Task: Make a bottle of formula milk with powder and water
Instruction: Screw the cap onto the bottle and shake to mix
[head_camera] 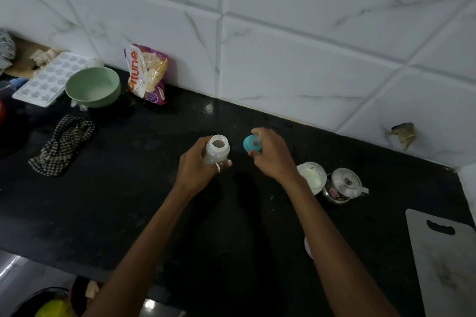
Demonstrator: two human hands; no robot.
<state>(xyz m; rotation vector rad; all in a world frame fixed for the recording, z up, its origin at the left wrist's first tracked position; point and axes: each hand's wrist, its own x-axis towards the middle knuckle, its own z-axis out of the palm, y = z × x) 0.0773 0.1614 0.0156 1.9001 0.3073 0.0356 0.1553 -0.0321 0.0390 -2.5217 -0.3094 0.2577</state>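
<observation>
Here the left hand [198, 165] grips the open baby bottle [217, 150] above the black table [128, 213], mouth tilted up. Just beside it, apart, the right hand [273, 154] pinches the teal cap [253, 143]. Near the right wrist stand a tub of white powder [312, 175] and a lidded steel pot [343, 185]. Farther left lie a checked cloth [64, 144] and a green bowl [93, 86].

One head-worn wide-angle view looks steeply down, close over the black countertop [128, 213] toward the tiled wall [309, 33].
</observation>
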